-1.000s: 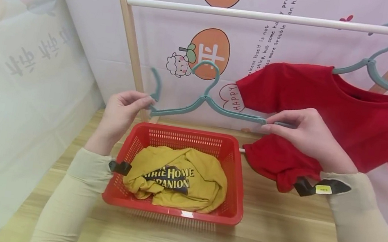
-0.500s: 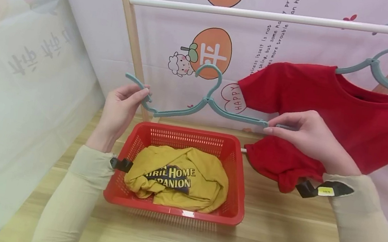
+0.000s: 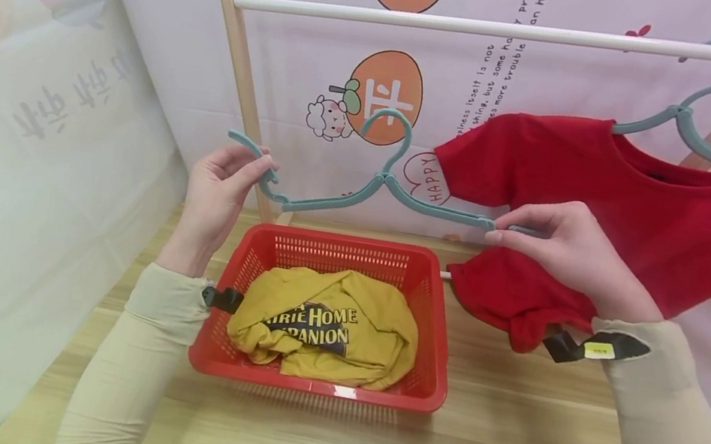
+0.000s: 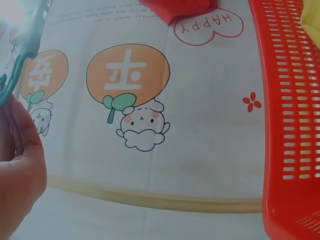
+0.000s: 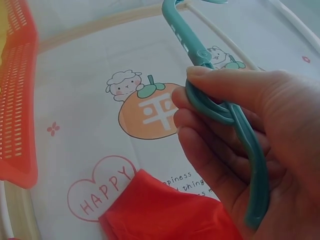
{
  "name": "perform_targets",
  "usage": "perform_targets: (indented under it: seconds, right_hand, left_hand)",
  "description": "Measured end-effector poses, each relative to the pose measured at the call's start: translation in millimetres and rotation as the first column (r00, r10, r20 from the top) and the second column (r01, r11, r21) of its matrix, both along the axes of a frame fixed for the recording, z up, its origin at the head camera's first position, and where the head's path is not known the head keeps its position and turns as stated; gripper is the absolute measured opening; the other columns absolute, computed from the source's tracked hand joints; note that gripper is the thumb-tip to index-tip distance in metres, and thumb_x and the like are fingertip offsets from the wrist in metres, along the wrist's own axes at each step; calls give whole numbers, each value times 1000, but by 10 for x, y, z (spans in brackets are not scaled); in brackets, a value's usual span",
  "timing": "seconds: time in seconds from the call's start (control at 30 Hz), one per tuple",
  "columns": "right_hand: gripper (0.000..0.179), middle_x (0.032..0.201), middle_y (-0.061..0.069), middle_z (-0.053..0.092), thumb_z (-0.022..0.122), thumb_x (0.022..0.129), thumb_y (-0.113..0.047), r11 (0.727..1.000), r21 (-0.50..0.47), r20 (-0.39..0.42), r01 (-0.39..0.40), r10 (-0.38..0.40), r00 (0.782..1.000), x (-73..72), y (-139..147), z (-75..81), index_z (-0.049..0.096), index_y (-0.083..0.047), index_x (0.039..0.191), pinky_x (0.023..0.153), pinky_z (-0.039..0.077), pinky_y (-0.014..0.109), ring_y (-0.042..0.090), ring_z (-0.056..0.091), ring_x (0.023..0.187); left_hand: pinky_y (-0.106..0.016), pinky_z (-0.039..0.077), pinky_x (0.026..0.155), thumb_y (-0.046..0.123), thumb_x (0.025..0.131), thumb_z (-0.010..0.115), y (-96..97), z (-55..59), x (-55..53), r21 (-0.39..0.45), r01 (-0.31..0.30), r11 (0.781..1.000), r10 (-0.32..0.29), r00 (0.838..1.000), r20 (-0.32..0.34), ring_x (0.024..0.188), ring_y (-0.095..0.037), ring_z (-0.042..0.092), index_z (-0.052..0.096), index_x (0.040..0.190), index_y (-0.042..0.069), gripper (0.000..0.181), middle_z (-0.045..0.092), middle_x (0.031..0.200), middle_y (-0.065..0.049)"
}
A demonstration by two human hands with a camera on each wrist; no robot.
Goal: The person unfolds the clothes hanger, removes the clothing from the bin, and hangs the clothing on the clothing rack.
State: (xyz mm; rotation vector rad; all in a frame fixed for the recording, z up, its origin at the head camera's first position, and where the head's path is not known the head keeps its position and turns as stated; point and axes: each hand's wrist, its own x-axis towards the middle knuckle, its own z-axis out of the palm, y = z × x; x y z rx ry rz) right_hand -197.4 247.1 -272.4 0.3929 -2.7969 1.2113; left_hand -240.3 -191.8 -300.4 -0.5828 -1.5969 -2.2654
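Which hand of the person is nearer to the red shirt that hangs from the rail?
Right. In the head view, the right hand appears in front of the red shirt; the left hand is farther from it, near the left wooden post.

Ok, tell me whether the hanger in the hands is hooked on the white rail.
No, the hanger's hook appears below the white rail, apart from it.

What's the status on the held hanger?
Left hand, right hand both gripping teal hanger. Hanger bare, off rail. No visible obstruction; red shirt hangs behind right hand.
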Motion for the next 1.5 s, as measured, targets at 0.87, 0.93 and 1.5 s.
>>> perform_targets:
  seconds: [0.87,0.93,1.5]
  right_hand:
    - [28,95,2,75,82,89,-28,994,-87,-117,64,-75,990,-5,128,-21,78,-14,113,68,54,25,24,63,86]
    - [28,96,2,75,81,90,-29,994,-91,-121,66,-77,990,-2,129,-26,78,-14,114,68,54,25,23,63,87]
    - [36,99,2,76,82,89,-34,998,-40,-77,37,-40,996,0,112,72,76,-18,120,72,58,24,21,69,90]
  left_hand:
    - [-33,59,85,-3,96,67,-8,-131,82,297,160,941,-179,983,35,93,-24,74,62,96,3,7,75,100,-16]
    - [-32,59,86,-2,97,66,8,-152,95,308,168,936,-190,981,43,93,-23,74,63,96,3,6,76,100,-16]
    - [-36,57,88,-4,97,66,58,-286,128,389,226,893,-263,964,46,95,-25,74,64,92,3,8,75,101,-17]
